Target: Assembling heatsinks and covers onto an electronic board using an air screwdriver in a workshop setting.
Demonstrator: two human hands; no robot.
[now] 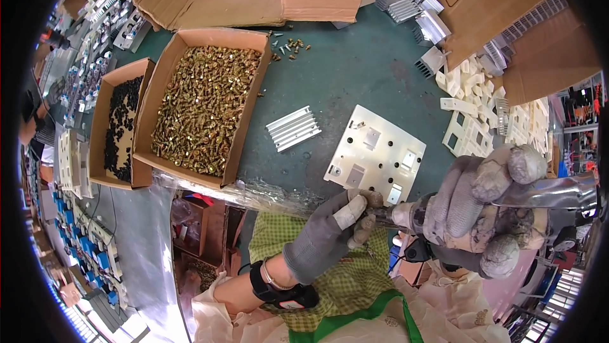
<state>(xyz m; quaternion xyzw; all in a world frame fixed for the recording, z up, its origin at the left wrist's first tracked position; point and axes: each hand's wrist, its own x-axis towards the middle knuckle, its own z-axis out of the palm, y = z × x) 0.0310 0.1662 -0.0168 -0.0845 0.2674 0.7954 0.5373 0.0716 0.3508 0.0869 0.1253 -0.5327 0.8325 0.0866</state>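
My right hand (488, 210), in a grey glove with worn pale fingertips, is wrapped round a power screwdriver (415, 216) that lies level with its nose to the left. My left hand (330, 232), in a grey glove with a white-covered finger, pinches right at the driver's nose; whatever is between its fingertips is hidden. Just beyond both hands, a white plate (386, 146) with cut-outs and several dark round spots lies tilted on the green bench. To its left rests a ribbed silver heat sink (293, 128), apart from the plate.
At left stand a cardboard tray (261, 57) of brass-coloured screws and a narrower tray (95, 159) of small black parts. Loose screws (295, 45) lie behind. White plastic parts (469, 121) and silver heat sinks (406, 6) are piled at right beside an open carton (488, 6).
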